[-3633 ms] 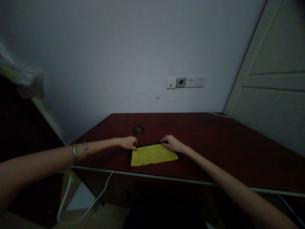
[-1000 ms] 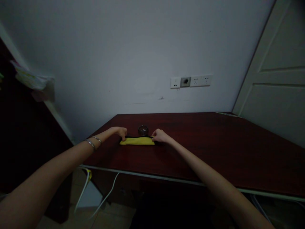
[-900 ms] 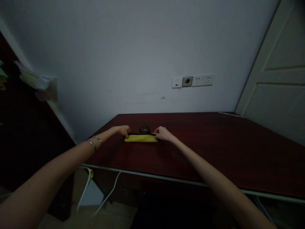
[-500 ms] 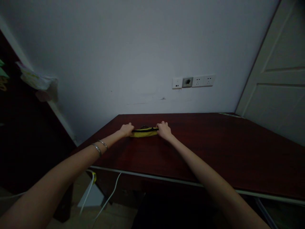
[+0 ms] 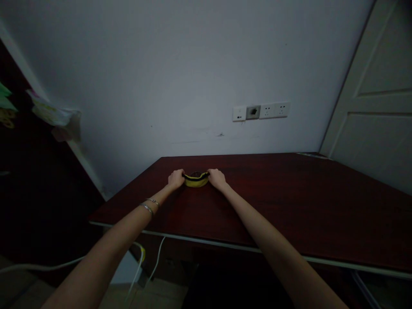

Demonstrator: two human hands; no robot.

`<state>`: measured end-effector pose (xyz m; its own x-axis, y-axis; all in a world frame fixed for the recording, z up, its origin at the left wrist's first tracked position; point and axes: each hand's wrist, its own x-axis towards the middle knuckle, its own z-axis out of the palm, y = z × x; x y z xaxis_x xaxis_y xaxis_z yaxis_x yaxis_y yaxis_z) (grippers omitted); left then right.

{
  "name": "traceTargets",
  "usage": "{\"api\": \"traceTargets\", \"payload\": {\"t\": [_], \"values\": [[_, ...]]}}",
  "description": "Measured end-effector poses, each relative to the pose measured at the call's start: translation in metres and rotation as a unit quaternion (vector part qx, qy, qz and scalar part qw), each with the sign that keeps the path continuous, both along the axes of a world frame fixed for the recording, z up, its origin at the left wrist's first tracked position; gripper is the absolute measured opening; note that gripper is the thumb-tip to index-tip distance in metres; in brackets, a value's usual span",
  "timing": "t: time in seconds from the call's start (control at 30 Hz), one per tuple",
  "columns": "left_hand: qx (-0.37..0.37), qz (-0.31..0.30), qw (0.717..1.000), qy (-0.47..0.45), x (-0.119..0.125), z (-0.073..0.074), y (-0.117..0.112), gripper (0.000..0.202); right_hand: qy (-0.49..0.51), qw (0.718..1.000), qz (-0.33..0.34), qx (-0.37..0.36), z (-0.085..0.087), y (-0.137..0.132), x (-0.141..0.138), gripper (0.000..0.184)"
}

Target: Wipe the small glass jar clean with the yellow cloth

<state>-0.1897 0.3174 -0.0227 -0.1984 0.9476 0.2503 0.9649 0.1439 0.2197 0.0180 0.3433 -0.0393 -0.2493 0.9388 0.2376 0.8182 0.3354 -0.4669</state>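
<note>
A small yellow pouch (image 5: 196, 182) with a black zip-like band along its top sits on the dark red table (image 5: 277, 206). Its middle sags between my two hands. My left hand (image 5: 176, 179), below two silver bangles, is closed around the pouch's left end. At the right end, the fingers of my right hand (image 5: 217, 178) are pinched on its upper edge. Just behind the top edge shows a dark, curved thing (image 5: 195, 174), too dim to name.
A pale wall with sockets (image 5: 261, 111) rises behind the table. To the right stands a white panelled door (image 5: 370, 116). White cables (image 5: 157, 259) hang below the table's front edge. Plastic bags (image 5: 54, 113) hang at the left on dark furniture.
My hands have come closer together, with the pouch's ends drawn inward. The pouch now looks shorter and more curved. The view has shifted slightly.
</note>
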Motion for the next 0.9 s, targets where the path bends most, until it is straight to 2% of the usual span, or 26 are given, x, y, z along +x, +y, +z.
{"api": "traceTargets", "payload": {"t": [0.2,0.5,0.73,0.9], "values": [[0.054,0.008,0.987,-0.153,0.015,-0.013,0.012,0.029,0.098,0.993,-0.017,-0.060,-0.002,0.012,-0.016,0.038],[0.107,0.074,0.940,-0.315,0.028,-0.029,0.026,0.039,0.199,0.974,-0.025,-0.105,-0.005,0.016,-0.047,0.050],[0.120,0.045,0.898,-0.420,0.035,-0.039,0.033,0.043,0.230,0.967,-0.030,-0.101,-0.014,0.017,-0.054,0.055],[0.134,0.031,0.865,-0.483,0.045,-0.041,0.035,0.047,0.216,0.973,-0.005,-0.078,-0.011,0.013,-0.061,0.057]]}}
